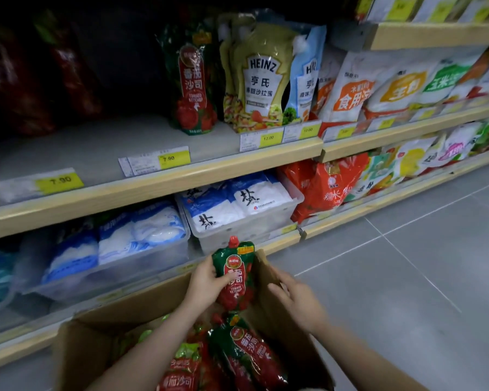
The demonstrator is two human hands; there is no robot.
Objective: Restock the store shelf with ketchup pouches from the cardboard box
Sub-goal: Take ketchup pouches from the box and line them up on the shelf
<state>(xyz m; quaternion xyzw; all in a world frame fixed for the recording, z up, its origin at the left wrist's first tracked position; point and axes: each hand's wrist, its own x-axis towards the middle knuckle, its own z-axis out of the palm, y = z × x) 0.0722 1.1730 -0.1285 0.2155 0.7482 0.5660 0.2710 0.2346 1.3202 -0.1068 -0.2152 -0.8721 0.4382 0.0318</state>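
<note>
We lift one ketchup pouch (pixel 235 277) from the cardboard box (pixel 266 273).
Left hand (pixel 206 280) fingers clamp it; right hand (pixel 297 299) fingers apart. Stand it upright beside the shelf's lone pouch (pixel 192 86).

My left hand (pixel 209 280) holds a ketchup pouch (pixel 235 275) upright above the cardboard box (pixel 102 314) — more pouches (pixel 246 354) lie inside. My right hand (pixel 297 297) sits just right of it — the shelf (pixel 153 179) behind.

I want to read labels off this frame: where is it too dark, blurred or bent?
Head view: upper left of the shelf falls into deep shadow; packets at far right smear; shelf edges bow from the wide lens; the ketchup pouch in the left hand reads clearly.
</note>
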